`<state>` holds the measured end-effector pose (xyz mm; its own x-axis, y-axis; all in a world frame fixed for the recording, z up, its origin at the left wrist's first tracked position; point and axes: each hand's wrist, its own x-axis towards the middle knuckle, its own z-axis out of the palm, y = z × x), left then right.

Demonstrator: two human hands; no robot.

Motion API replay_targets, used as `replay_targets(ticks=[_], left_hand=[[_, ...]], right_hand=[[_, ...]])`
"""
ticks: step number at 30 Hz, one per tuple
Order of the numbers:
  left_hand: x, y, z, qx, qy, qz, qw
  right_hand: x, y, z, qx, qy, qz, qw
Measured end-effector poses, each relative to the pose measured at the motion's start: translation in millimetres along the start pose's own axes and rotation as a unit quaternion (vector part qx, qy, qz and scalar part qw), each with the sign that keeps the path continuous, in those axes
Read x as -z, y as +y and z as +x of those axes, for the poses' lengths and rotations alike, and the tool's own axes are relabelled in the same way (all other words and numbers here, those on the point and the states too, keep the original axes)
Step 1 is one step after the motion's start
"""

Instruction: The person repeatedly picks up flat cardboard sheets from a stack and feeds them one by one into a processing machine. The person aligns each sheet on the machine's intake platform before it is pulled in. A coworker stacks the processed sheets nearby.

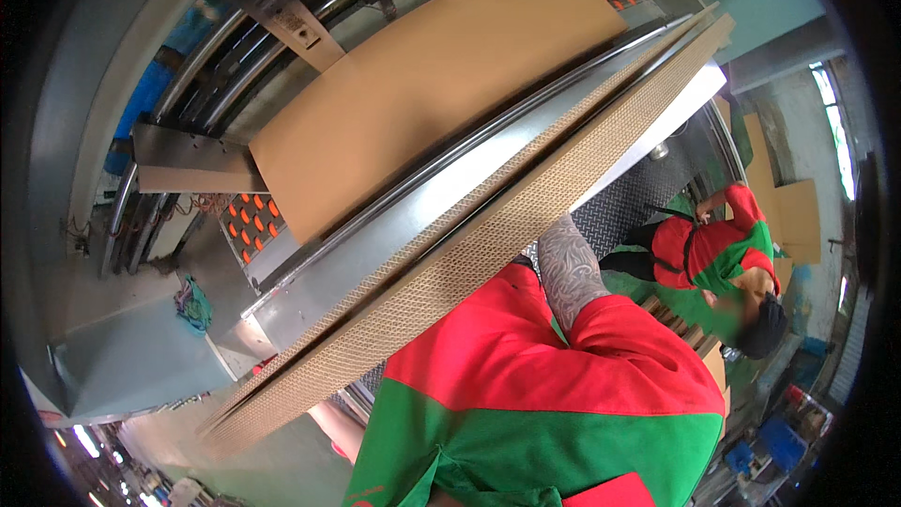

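Observation:
A long stack of brown corrugated cardboard sheets (488, 235) stands on edge before me, slanting from lower left to upper right, with a dark gap along its length. My left forearm (340, 430) passes behind its lower left end. A small red patch (264, 363), perhaps gloved fingers, shows at the far side there, so the left hand seems closed round the stack. My right forearm (574, 272), patterned grey, reaches behind the stack's middle; that hand and its fingers are hidden. Beyond lies a flat brown cardboard sheet (441, 84) on the machine's feed bed.
A metal machine edge (404, 263) runs along behind the stack. Metal guide plates (286, 23) and orange rollers (253, 225) flank the flat sheet. To the right, a person (709, 258) in red and green stands beyond a dark tread-plate platform (629, 197). A crumpled cloth (193, 305) hangs at left.

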<state>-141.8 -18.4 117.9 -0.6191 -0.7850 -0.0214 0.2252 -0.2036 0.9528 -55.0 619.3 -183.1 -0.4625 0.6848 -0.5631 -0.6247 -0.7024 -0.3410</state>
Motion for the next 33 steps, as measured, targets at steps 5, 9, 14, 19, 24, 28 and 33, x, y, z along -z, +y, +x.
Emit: replay_targets(ticks=[5, 9, 14, 19, 24, 28, 33], left_hand=[[-10.5, -26.4, -2.7, 0.077, -0.025, 0.046, 0.996], [-0.7, -94.9, 14.1, 0.097, 0.025, 0.165, 0.981], [35.0, -193.1, 44.6, 0.235, -0.098, 0.502, 0.826], [60.9, -233.3, 51.6, 0.254, -0.256, 0.409, 0.838], [116.6, -157.3, 20.4, 0.450, -0.248, 0.365, 0.777], [159.9, -136.2, -55.8, 0.592, -0.161, 0.283, 0.737], [127.3, -182.8, -90.8, 0.503, -0.117, -0.051, 0.855]], right_hand=[[-30.5, -18.6, -23.9, 0.061, -0.003, -0.116, 0.991], [-25.3, -29.4, -27.2, 0.074, 0.109, -0.184, 0.974], [-29.5, -36.5, -14.6, 0.076, 0.239, -0.277, 0.928], [-46.4, -46.9, 3.0, 0.129, 0.291, -0.444, 0.837], [-29.7, -47.0, 9.4, 0.098, 0.289, -0.484, 0.820], [-23.7, -49.5, 10.8, 0.095, 0.257, -0.436, 0.857], [-48.7, -48.1, 12.2, 0.084, 0.235, -0.408, 0.878]])
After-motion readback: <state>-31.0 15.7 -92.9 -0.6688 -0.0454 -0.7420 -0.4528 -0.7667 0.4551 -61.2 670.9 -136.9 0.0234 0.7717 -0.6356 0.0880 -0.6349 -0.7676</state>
